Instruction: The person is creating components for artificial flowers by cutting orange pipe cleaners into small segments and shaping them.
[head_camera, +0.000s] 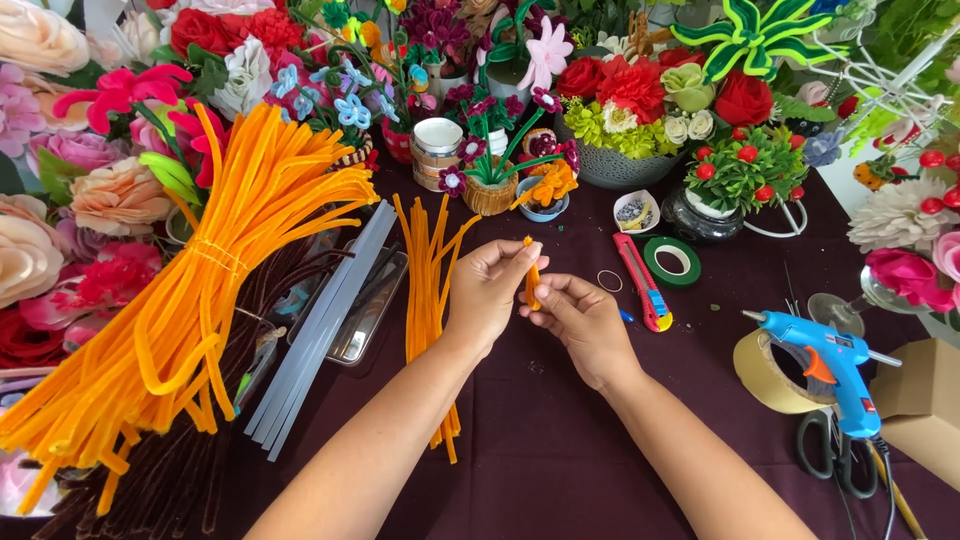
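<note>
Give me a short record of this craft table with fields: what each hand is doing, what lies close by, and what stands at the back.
Left hand: left hand pinches the top of a short folded orange pipe cleaner.
Right hand: right hand grips the lower end of the same piece.
Left of hands: loose orange fuzzy stems, clear glue sticks, big tied orange bundle.
Right of hands: red utility knife, green floral tape roll, blue hot glue gun, black scissors.
Surface: dark purple cloth.
Back: potted handmade flowers.
</note>
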